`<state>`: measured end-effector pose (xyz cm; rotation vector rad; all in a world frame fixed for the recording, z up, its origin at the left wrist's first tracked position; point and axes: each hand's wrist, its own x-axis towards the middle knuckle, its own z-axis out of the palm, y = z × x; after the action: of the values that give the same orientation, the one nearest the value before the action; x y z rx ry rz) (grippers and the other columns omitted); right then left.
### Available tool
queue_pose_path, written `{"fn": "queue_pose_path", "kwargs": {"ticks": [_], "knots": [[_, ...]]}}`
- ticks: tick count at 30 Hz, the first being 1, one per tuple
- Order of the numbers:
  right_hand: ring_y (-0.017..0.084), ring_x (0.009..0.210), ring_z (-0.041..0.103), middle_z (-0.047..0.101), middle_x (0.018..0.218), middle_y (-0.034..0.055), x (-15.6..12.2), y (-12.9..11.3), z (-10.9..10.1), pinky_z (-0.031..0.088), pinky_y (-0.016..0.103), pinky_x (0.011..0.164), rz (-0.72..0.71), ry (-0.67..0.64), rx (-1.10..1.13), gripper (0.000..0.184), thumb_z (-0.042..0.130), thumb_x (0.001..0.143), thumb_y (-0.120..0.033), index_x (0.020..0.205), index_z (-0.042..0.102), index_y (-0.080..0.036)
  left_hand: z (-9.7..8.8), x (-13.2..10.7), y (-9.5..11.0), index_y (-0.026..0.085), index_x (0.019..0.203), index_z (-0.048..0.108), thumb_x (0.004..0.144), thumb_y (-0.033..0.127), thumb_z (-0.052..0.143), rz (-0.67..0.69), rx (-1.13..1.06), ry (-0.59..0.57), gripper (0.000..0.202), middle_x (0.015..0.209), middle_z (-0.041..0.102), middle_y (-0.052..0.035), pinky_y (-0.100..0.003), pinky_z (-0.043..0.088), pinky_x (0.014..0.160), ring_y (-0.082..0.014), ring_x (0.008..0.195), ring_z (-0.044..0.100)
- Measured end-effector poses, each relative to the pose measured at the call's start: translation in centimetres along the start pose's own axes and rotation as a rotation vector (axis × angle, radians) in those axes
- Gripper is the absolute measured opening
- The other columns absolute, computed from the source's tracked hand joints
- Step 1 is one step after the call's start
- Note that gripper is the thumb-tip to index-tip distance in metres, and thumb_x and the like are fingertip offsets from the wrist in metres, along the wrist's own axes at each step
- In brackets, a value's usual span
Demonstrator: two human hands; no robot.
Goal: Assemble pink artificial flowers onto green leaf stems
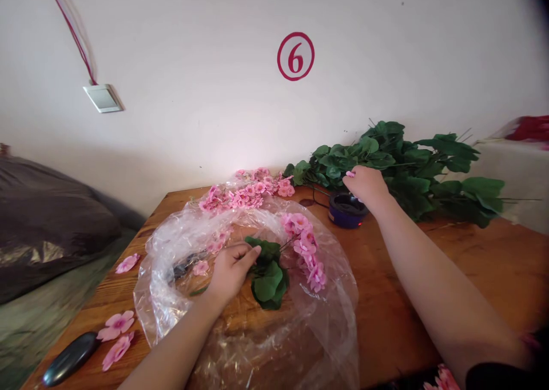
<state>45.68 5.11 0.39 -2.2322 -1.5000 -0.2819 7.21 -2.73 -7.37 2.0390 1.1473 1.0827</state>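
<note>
Two bare hands at work over a warm brown wooden counter (398, 281)! The left hand (231, 270) is over a crumpled clear plastic bag (160, 287), fingers pressed together and pinching the stem end of a glossy green artificial leaf sprig (268, 278), with a spray of pink artificial blossoms (304, 247) just beside it. Over at the far side, the right hand (366, 187) has its fingertips pinched on a small pink piece (350, 174), right above a round dark blue dish (346, 210). Behind it, a long heap of green artificial leaf stems (398, 167) lies against the white wall (193, 64), more pink blossoms (246, 192) spill along the bag's far rim, and loose pink flowers (116, 327) lie by a black oval object (71, 358) at the near left corner.
</note>
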Motion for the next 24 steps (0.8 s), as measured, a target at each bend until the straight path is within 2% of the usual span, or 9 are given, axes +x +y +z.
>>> {"fn": "queue_pose_path", "kwargs": {"ticks": [3,5,6,9,13,19,24], "knots": [[0.029,0.078,0.064,0.07,0.079,0.0185,0.1,0.1,0.1,0.041,0.034,0.07,0.01,0.0,-0.001,0.028,0.046,0.086,-0.029,0.087,0.069,-0.012,0.1,0.1,0.1,0.019,0.056,0.056,0.082,0.032,0.065,0.097,0.167,-0.168,0.03,0.064,0.06,0.0005,-0.027,0.042,0.062,-0.0149,0.064,0.056],[0.03,0.082,0.064,0.071,0.083,0.0194,0.2,0.3,0.3,0.041,0.034,0.071,0.019,0.005,-0.007,0.029,0.047,0.085,-0.029,0.088,0.069,-0.012,0.1,0.1,0.2,0.021,0.07,0.065,0.076,0.024,0.069,0.133,0.267,-0.219,0.008,0.072,0.066,-0.0006,-0.029,0.045,0.067,-0.0174,0.072,0.061],[0.031,0.083,0.064,0.07,0.085,0.02,0.3,0.4,0.3,0.041,0.035,0.071,0.025,0.008,-0.009,0.028,0.047,0.085,-0.029,0.089,0.069,-0.012,0.0,0.1,0.3,0.022,0.079,0.069,0.074,0.022,0.069,0.146,0.298,-0.235,0.005,0.076,0.068,-0.0011,-0.03,0.046,0.07,-0.0186,0.076,0.062],[0.033,0.085,0.063,0.07,0.087,0.0218,0.4,0.6,0.3,0.04,0.036,0.071,0.036,0.013,-0.011,0.029,0.047,0.084,-0.028,0.091,0.069,-0.01,-0.2,0.0,0.4,0.024,0.093,0.071,0.075,0.019,0.068,0.21,0.349,-0.297,0.019,0.084,0.069,-0.0023,-0.032,0.049,0.076,-0.0202,0.082,0.063],[0.033,0.085,0.063,0.07,0.087,0.0226,0.4,0.7,0.2,0.04,0.036,0.07,0.049,0.017,-0.004,0.031,0.046,0.084,-0.029,0.092,0.069,-0.009,-0.4,-0.1,0.5,0.024,0.089,0.071,0.076,0.018,0.067,0.298,0.409,-0.373,0.015,0.091,0.067,-0.0039,-0.034,0.047,0.081,-0.0215,0.089,0.061],[0.031,0.08,0.063,0.07,0.08,0.0192,0.3,0.5,0.3,0.039,0.035,0.07,0.045,0.033,0.018,0.029,0.048,0.083,-0.029,0.089,0.07,-0.011,-0.3,0.0,0.5,0.022,0.085,0.065,0.081,0.017,0.064,0.279,0.417,-0.4,0.006,0.087,0.064,-0.0031,-0.034,0.043,0.08,-0.0207,0.088,0.057],[0.031,0.078,0.063,0.069,0.077,0.0187,0.5,0.7,0.5,0.039,0.035,0.069,0.031,0.057,0.005,0.028,0.048,0.083,-0.029,0.086,0.07,-0.012,0.5,-0.1,-0.8,0.02,0.086,0.054,0.092,0.022,0.051,0.121,0.25,-0.273,0.007,0.083,0.058,-0.0018,-0.031,0.041,0.073,-0.0179,0.081,0.053]]}}
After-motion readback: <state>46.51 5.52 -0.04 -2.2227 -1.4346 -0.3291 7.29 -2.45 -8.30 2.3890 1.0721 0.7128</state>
